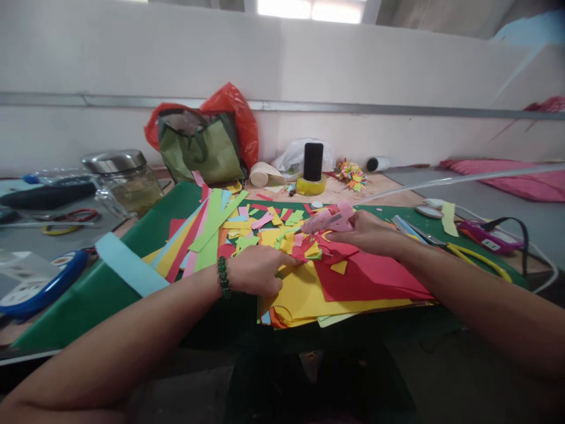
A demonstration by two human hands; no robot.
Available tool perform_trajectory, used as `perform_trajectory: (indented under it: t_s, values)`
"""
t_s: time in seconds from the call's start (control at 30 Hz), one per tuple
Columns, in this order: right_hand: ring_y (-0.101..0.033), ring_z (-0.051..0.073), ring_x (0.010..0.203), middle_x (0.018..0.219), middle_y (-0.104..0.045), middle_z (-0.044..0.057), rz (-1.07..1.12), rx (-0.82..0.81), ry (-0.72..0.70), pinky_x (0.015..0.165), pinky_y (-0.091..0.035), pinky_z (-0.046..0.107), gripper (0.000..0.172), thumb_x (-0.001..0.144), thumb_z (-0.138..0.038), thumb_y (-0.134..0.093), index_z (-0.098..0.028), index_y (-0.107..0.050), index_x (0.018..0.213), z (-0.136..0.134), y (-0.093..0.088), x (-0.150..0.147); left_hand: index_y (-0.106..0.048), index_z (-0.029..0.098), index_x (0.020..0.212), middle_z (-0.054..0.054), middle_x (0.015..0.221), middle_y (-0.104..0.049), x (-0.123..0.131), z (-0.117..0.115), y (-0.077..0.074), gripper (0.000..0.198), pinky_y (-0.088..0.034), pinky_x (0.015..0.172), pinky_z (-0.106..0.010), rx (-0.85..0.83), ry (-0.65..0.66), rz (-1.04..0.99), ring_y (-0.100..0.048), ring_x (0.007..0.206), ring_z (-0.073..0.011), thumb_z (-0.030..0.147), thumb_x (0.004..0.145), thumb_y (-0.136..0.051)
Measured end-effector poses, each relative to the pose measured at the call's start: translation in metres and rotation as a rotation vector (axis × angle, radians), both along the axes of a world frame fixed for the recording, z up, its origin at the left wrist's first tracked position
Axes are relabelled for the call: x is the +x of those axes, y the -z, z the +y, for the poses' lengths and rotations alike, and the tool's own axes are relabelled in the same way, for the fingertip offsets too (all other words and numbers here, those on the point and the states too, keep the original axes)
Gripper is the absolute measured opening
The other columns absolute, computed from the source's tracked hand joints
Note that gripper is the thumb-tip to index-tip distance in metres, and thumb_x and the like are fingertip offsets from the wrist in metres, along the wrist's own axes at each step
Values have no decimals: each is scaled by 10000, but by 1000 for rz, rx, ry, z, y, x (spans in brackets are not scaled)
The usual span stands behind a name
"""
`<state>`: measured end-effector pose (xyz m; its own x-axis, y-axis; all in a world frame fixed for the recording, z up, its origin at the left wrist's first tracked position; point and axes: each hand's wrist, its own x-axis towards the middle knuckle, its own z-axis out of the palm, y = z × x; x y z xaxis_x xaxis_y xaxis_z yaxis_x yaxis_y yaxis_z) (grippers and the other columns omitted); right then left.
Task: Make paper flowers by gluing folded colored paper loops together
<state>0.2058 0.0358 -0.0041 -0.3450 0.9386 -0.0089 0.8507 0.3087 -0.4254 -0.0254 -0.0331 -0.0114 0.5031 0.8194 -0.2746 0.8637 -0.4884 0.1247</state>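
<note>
My right hand [371, 232] is closed around a pink glue gun [333, 220], its nozzle pointing left over a heap of small coloured cut pieces [313, 250]. A long clear glue stick [424, 185] runs out from behind the gun to the right. Below the nozzle, my left hand [258, 270] has its fingers curled, index fingertip at the small pieces; whatever is pinched there is hidden. Under both hands lie a yellow sheet [298, 297] and red sheets [371, 277], felt-like and stacked. Long coloured strips [212, 232] fan out beyond my left wrist.
A green cloth [101, 294] covers the work surface. Scissors with yellow handles [477, 259] and a purple device [494, 238] lie right. A glass jar [126, 182] and blue tape dispenser-like object [48, 285] stand left. Behind are a green bag [200, 147], a phone [313, 162] and a multicoloured pompom [352, 174].
</note>
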Motion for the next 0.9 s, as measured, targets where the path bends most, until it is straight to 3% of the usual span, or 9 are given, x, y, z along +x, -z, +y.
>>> perform_trajectory:
  t_s: [0.23, 0.4, 0.6, 0.9]
  values:
    - [-454, 144, 487, 471, -417, -29, 103, 64, 334, 481, -327, 276, 449, 719, -602, -673, -216, -466, 620, 33, -5, 11, -553, 293, 1367, -83, 1031, -720, -2, 2, -2, 680, -460, 647, -271, -62, -24, -39, -651, 831, -227, 203, 694, -535]
    - [-560, 203, 559, 464, -549, 48, 54, 88, 351, 538, -385, 305, 515, 783, -674, -547, -207, -502, 570, 69, 10, 29, -609, 247, 1311, -25, 829, -689, -6, 5, -12, 643, -411, 587, -212, -127, -18, -165, -581, 700, -151, 161, 680, -527]
    - [-599, 227, 629, 522, -615, 85, -169, 196, 388, 546, -361, 308, 560, 812, -683, -488, -193, -585, 561, 98, 33, 39, -687, 156, 1152, 35, 650, -511, -20, 15, -20, 487, -353, 531, -206, -299, -80, -519, -423, 574, -95, 217, 693, -537]
    - [-584, 218, 638, 622, -626, 65, -299, 90, 368, 535, -352, 298, 511, 756, -681, -576, -172, -616, 728, 109, 43, 50, -685, 145, 933, 25, 662, -527, -27, 34, -2, 261, -328, 502, -218, -227, -437, -1200, -384, 535, -64, 292, 717, -676]
